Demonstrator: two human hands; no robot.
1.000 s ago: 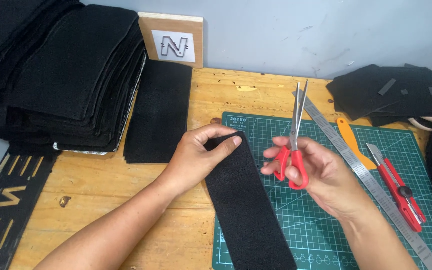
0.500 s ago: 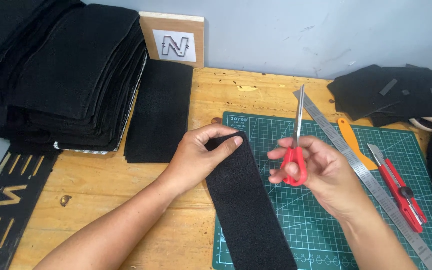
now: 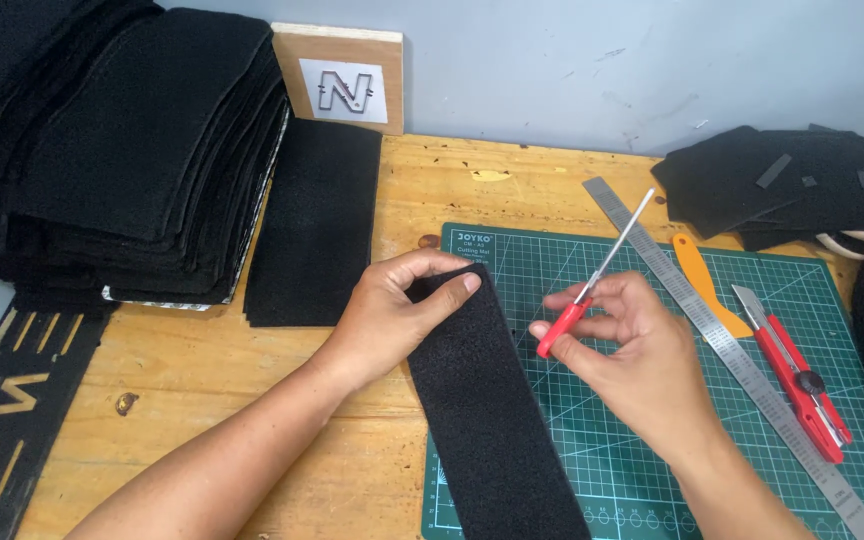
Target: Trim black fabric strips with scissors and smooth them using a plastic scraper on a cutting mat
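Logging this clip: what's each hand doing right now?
Left hand: closed, pinching the black fabric strip.
Right hand: closed, holding the red-handled scissors.

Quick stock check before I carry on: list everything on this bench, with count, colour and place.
Felt strip: one, black, across the mat's left edge, under the left hand.
Scissors: one, red handles, in the right hand.
Cutting mat: one, green, right half of the table.
Steel ruler: one, silver, diagonal on the mat.
Scraper: one, orange, beside the ruler.
Utility knife: one, red, right of the ruler.
Felt stack: one, black, back left.
Flat felt piece: one, black, beside the stack.
Wooden board: one, tan, against the wall.
Offcuts: pile, black, back right.
Left hand: holds the strip's end.
Right hand: grips the scissors.
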